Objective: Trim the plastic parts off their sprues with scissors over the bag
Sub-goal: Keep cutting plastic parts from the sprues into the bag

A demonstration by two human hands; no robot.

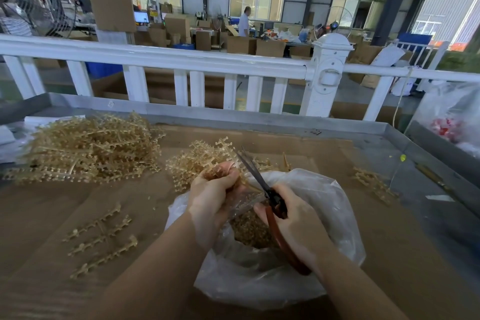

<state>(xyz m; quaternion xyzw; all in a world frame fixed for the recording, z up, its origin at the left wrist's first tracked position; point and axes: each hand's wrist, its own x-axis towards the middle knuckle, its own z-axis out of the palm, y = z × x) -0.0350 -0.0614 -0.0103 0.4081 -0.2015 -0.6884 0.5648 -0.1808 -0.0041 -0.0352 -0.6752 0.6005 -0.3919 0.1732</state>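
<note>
My left hand point(215, 197) grips a bunch of tan plastic sprues point(205, 161) above the open clear plastic bag point(259, 273). My right hand point(291, 226) holds red-handled scissors point(270, 197), with the blades pointing up and left beside the sprue bunch. Loose trimmed tan parts point(249, 231) fill the bottom of the bag. The bag lies on the cardboard-covered table point(389, 254), directly under both hands.
A large heap of untrimmed sprues point(88, 148) lies at the left back. Several bare sprues point(101, 239) lie at the left front, a few more sprues point(374, 184) at the right. A white fence point(181, 60) runs behind the table. Another plastic bag point(454, 117) hangs at far right.
</note>
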